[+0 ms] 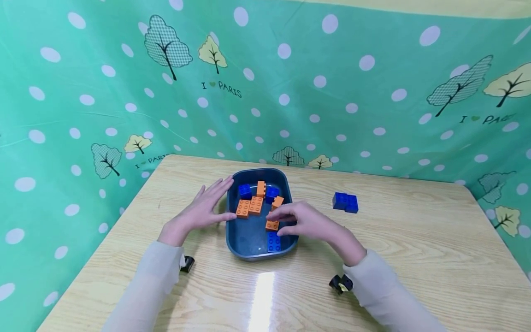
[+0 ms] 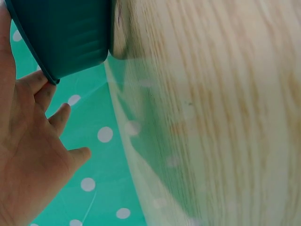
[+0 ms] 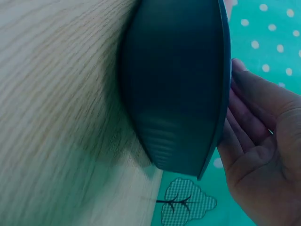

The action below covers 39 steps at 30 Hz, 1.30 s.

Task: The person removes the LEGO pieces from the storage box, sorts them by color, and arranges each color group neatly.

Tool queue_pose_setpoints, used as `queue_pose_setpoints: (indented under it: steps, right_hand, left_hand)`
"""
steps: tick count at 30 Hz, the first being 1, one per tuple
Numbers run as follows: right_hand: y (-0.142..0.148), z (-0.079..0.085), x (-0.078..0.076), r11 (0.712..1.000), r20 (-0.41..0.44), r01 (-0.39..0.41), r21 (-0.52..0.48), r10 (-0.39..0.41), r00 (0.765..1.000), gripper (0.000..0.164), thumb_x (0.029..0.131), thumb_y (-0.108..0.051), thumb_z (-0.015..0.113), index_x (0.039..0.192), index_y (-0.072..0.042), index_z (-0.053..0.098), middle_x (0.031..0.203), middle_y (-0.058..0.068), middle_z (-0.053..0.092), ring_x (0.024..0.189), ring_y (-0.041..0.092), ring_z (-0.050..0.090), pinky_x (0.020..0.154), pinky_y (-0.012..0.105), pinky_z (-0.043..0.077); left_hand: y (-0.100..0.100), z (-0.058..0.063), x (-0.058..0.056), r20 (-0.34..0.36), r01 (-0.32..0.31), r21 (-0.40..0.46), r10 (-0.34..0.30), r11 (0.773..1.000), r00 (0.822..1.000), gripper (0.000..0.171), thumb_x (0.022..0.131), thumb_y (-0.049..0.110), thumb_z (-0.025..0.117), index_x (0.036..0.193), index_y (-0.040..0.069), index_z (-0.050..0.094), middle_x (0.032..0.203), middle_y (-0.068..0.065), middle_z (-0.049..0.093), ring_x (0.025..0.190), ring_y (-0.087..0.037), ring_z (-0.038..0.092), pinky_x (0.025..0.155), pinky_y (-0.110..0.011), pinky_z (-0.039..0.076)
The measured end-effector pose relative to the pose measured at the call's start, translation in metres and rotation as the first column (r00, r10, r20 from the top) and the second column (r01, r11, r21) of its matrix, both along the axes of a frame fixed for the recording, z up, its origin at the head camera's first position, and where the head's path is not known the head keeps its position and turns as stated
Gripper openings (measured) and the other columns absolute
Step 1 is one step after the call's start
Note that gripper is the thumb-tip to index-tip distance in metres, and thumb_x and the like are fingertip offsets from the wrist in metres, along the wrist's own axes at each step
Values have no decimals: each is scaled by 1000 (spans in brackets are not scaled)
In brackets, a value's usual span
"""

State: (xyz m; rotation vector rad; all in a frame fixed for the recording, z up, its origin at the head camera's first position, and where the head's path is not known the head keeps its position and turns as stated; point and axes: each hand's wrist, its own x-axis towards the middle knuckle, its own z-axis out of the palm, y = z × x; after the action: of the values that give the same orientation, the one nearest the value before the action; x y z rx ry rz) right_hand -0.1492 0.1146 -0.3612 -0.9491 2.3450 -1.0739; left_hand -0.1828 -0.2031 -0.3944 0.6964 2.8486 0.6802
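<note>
While you look down from the head view, the dark blue rounded plastic tray (image 1: 232,230) sits mid-frame on the pale wooden surface (image 1: 415,258), long axis running up the frame. Your left hand (image 1: 203,210) lies flat against its left rim; your right hand (image 1: 304,221) curls over an orange studded plastic brick (image 1: 272,225) inside.

Left wrist view: straight fingers (image 2: 40,82) touch the rim.

Right wrist view: the palm arches over the rim; the brick is hidden.

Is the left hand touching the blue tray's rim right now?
Touching. In the left wrist view the fingers of the left hand rest against the blue tray at its rim edge, with no gap visible.
</note>
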Motion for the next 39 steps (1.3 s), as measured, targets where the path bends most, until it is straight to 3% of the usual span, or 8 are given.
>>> queue_pose_setpoints:
  steps: [3, 7, 15, 24, 29, 34, 37, 39]
  right_hand:
    - [-9, 2, -1, 990, -38, -47, 130, 52, 998, 36, 90, -9, 72, 126, -8, 69, 125, 7, 71, 116, 22, 68, 101, 39, 55]
    - [-21, 4, -1, 951, -89, -91, 295, 122, 989, 34, 90, -10, 73, 124, -11, 71, 122, 3, 73, 113, 17, 68, 100, 36, 56]
    - [-31, 4, 4, 889, -168, -87, 450, 180, 969, 33, 90, -8, 73, 123, -13, 71, 121, 1, 72, 115, 15, 66, 101, 33, 55]
    - [-37, -4, 6, 891, -315, -39, 452, 201, 928, 25, 88, -20, 77, 112, -15, 75, 109, -1, 74, 101, 11, 67, 94, 28, 57]
    - [-45, -13, 5, 896, -401, 59, 440, 138, 906, 25, 86, -36, 78, 101, -17, 76, 94, -4, 73, 80, 6, 61, 78, 23, 56]
    - [-54, -21, 7, 897, -469, 168, 410, 49, 882, 32, 82, -49, 78, 79, -18, 73, 66, -9, 62, 59, 3, 51, 58, 17, 45]
    - [-60, -24, 11, 900, -474, 217, 378, -13, 880, 38, 80, -54, 76, 65, -20, 67, 53, -11, 52, 50, 3, 47, 51, 17, 39]
    - [-63, -25, 13, 908, -441, 224, 354, -50, 896, 41, 81, -56, 75, 61, -20, 67, 49, -11, 51, 47, 4, 47, 48, 18, 37]
  left_hand:
    - [0, 0, 1, 4, -3, 0, 3, 1000, 1000, 99, 87, 49, 72, 162, 21, 13, 170, -1, 10, 156, -38, 10, 121, -70, 2]
    - [0, 1, 1, 10, -5, 4, 5, 1000, 1000, 99, 87, 51, 71, 162, 22, 13, 170, -1, 10, 156, -38, 10, 121, -70, 1]
    - [1, -1, 0, -4, 5, -3, -5, 1000, 1000, 100, 87, 59, 68, 162, 21, 13, 170, -3, 11, 156, -38, 11, 121, -70, 3]
    - [1, -1, -1, 2, -5, -8, 5, 1000, 1000, 99, 88, 50, 71, 162, 21, 13, 170, -2, 10, 156, -38, 10, 121, -70, 2]
    - [0, 0, -2, 7, -6, -8, 6, 1000, 1000, 98, 88, 51, 70, 162, 22, 12, 170, 0, 9, 156, -38, 9, 121, -70, 2]
    - [-1, 0, -2, 9, 0, -8, 0, 1000, 1000, 99, 88, 56, 69, 162, 21, 13, 170, -1, 10, 156, -38, 10, 121, -70, 2]
    - [-1, 0, -1, 6, 6, -7, -6, 1000, 1000, 100, 87, 59, 67, 162, 20, 13, 170, -1, 10, 156, -38, 10, 121, -70, 2]
    - [-1, -1, 0, 2, 8, -7, -8, 1000, 1000, 100, 87, 59, 67, 162, 20, 13, 170, -1, 10, 156, -38, 10, 121, -70, 2]
